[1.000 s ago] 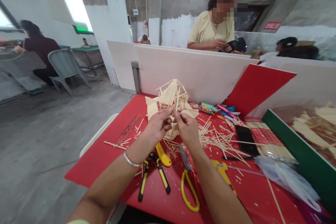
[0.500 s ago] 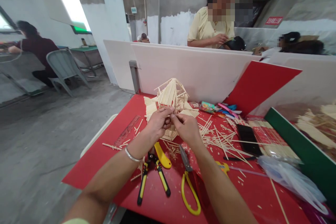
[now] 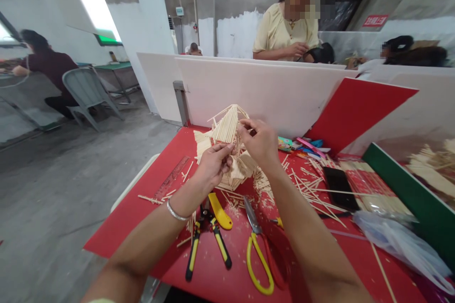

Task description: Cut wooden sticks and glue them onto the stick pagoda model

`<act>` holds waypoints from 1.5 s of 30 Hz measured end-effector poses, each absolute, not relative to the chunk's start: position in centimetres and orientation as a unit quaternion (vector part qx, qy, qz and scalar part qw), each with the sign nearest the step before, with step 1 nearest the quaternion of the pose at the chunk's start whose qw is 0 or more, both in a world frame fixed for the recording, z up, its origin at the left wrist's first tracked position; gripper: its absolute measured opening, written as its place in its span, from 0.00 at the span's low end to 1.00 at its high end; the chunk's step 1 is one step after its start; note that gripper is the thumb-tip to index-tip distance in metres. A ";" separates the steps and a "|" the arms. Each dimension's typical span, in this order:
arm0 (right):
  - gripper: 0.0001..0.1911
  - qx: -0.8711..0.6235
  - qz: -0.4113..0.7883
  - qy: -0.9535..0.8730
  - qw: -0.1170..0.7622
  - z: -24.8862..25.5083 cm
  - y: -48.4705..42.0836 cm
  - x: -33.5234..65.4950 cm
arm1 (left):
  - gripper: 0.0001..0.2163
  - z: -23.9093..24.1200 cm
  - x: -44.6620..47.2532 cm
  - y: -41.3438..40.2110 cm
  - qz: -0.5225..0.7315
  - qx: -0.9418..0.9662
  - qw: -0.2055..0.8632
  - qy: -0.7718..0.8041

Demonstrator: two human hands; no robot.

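A small house-like model of pale wooden sticks (image 3: 227,125), with a pointed, slatted roof, stands towards the back of the red table. At the roof's lower front edge is my left hand (image 3: 216,163), thumb and forefinger pinched together; what lies between them is too small to make out. My right hand (image 3: 261,144) is raised at the roof's right side, fingers curled in a pinch by the slats. Its fingertips' contents are hidden. Below my hands lie yellow-and-black pliers (image 3: 204,229), a yellow cutter (image 3: 220,211) and scissors (image 3: 253,218) with yellow and red handles.
Loose sticks (image 3: 309,194) spread over the red table (image 3: 142,227) on the right, near a black phone-like slab (image 3: 339,188), packed sticks (image 3: 377,191) and a plastic bag (image 3: 398,236). A clear ruler (image 3: 172,176) lies left. White boards (image 3: 263,90) stand behind; a person (image 3: 284,33) is beyond them.
My right hand has moved away from my left, up and to the right, to the roof's right side. My left hand stays almost in place at the model's front.
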State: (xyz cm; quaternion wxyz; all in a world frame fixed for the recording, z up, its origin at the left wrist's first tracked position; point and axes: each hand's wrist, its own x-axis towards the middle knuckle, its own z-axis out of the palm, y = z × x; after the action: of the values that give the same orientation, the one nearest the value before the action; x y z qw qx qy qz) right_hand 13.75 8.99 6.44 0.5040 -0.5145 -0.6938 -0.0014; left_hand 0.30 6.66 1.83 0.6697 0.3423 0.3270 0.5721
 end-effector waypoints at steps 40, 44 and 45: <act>0.17 -0.508 0.132 -0.652 0.547 5.9 10.9 13.5 | 0.14 2.0 0.2 6.5 0.575 0.366 0.651 0.335; 0.17 -0.509 0.137 -0.651 0.546 5.9 10.9 13.6 | 0.13 2.0 0.2 6.6 0.577 0.364 0.651 0.333; 0.17 -0.508 0.137 -0.651 0.547 5.9 10.9 13.6 | 0.13 2.0 0.2 6.6 0.577 0.364 0.651 0.332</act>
State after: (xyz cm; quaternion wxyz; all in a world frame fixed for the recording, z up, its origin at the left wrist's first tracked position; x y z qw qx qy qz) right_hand 13.58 10.88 5.90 0.5467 -0.5084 -0.6510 0.1374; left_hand 0.19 6.58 2.01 0.6514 0.3635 0.3318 0.5775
